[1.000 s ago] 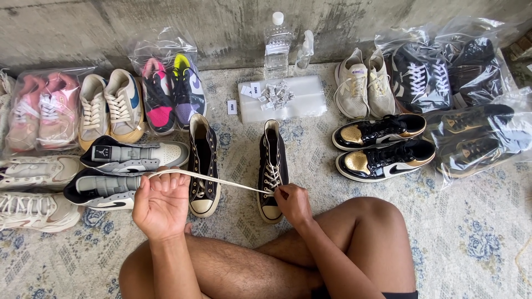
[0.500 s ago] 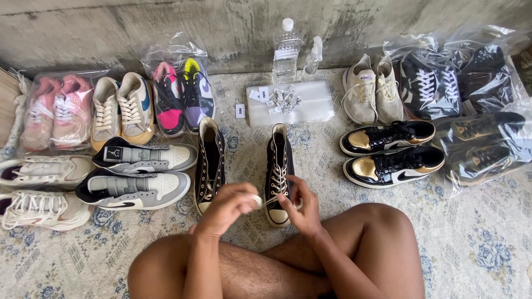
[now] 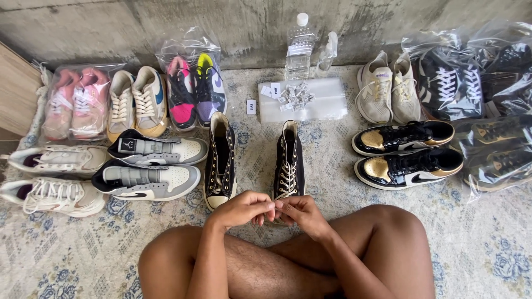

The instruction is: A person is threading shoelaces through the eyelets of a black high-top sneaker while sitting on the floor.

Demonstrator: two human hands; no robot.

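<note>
Both hands have closed together since the earlier frame, the left hand (image 3: 241, 209) and right hand (image 3: 299, 213) now pinching fingertip to fingertip just below the toe of the laced black high-top (image 3: 288, 160), whose long axis runs straight away from them.

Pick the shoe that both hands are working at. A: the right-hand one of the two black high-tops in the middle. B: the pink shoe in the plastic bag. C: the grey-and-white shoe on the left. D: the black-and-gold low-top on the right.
A: the left hand and right hand meet fingertip to fingertip at the toe of the partly laced black high-top.
</note>
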